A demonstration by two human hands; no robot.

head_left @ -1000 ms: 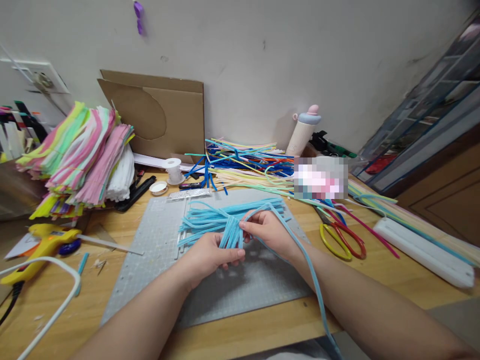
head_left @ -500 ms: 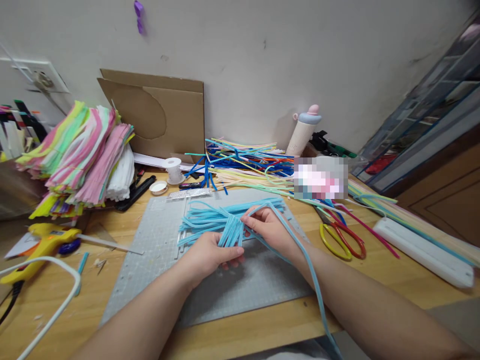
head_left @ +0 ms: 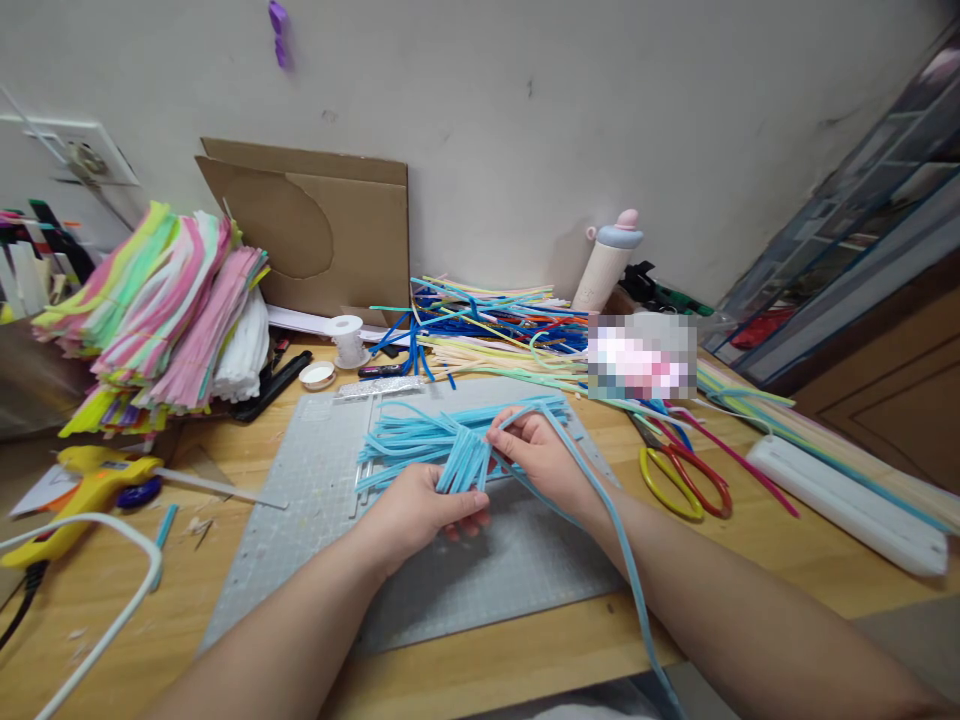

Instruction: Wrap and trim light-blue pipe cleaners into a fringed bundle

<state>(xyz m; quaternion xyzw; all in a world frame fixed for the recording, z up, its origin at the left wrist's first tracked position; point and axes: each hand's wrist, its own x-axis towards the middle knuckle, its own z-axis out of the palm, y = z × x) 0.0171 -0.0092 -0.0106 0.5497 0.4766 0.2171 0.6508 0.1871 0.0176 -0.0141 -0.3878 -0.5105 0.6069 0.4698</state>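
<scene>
My left hand (head_left: 431, 508) is closed around the lower end of a bent bundle of light-blue pipe cleaners (head_left: 465, 458), its thumb lying across the front. At the bundle's upper right edge, my right hand (head_left: 529, 445) pinches the blue strands. A long blue strand (head_left: 619, 530) loops over the right hand and hangs past the wrist to the table's front edge. Behind both hands, more light-blue pipe cleaners (head_left: 409, 435) lie in a loose heap on the grey cutting mat (head_left: 300, 540). The fingertips of the right hand are partly hidden by the bundle.
Scissors (head_left: 679, 480) with yellow and red handles lie right of the mat, near a white power strip (head_left: 847, 505). On the left are a yellow glue gun (head_left: 97, 490) and bundled coloured pipe cleaners (head_left: 157, 310). A bottle (head_left: 604, 265) and cardboard (head_left: 360, 235) stand against the wall.
Almost nothing differs. The fingers of my right hand have shifted very slightly at the bundle's edge; my left hand keeps its hold.
</scene>
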